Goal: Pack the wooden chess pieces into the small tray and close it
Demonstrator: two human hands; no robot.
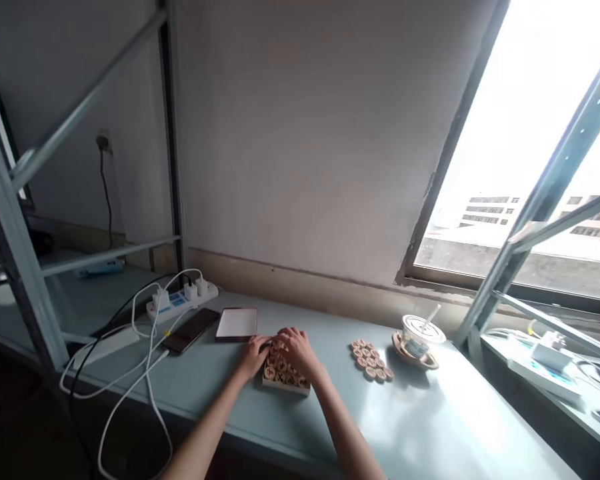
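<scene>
A shallow open box (pixel 286 387) filled with round wooden Chinese chess pieces (pixel 281 365) lies on the table before me. My left hand (pixel 253 356) is closed at the box's far left corner, its fingers bent together. Over the far part of the box, my right hand (pixel 295 348) curls its fingers down among the pieces. Both sets of fingertips are partly hidden, so anything small in them cannot be made out. More round wooden pieces (pixel 370 360) lie flat in a close group to the right. The box lid (pixel 237 324), pale inside, rests behind my left hand.
A lidded cup with a straw (pixel 420 337) stands on a wooden tray (pixel 431 362) at the right. To the left are a dark phone (pixel 192 331), a power strip (pixel 183 301) and tangled white cables (pixel 150 373). Metal frame posts (pixel 167 133) rise at both sides.
</scene>
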